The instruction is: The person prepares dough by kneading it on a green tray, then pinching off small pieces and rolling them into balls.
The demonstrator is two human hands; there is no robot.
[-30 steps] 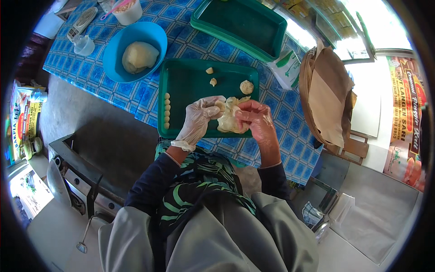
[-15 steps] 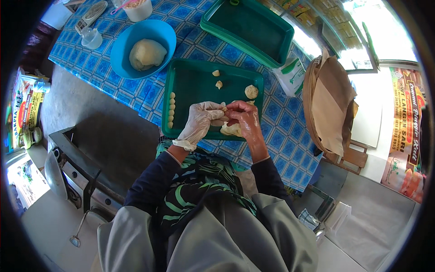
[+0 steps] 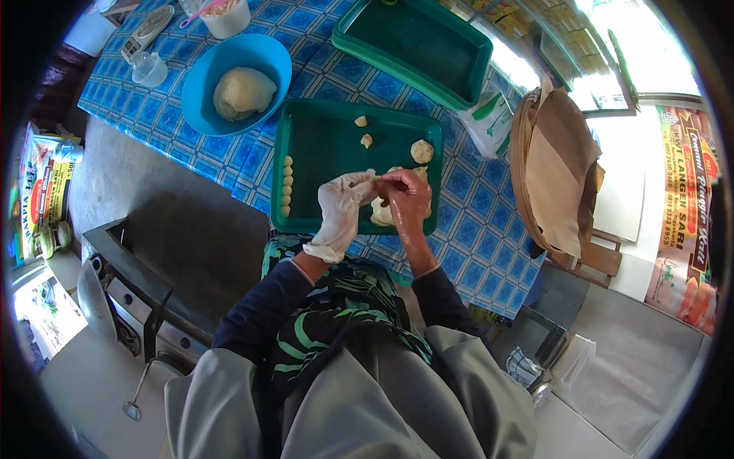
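The left hand (image 3: 341,205), in a translucent whitish glove, and the bare right hand (image 3: 408,203) meet at their fingertips above the near half of a dark green rectangular plastic tray (image 3: 321,141). The fingers are bent inward; whether they pinch anything cannot be told. A soft, pale, irregular dough mass (image 3: 382,215) lies in the tray, partly hidden behind the right hand. Along the tray's left side runs a row of small cream dough balls (image 3: 287,182); a larger round, pale dough piece (image 3: 421,151) sits at the right. Far left on the blue checked surface (image 3: 466,210), a bright blue round plastic bowl (image 3: 196,86) holds a big, smooth whitish dough lump (image 3: 245,92).
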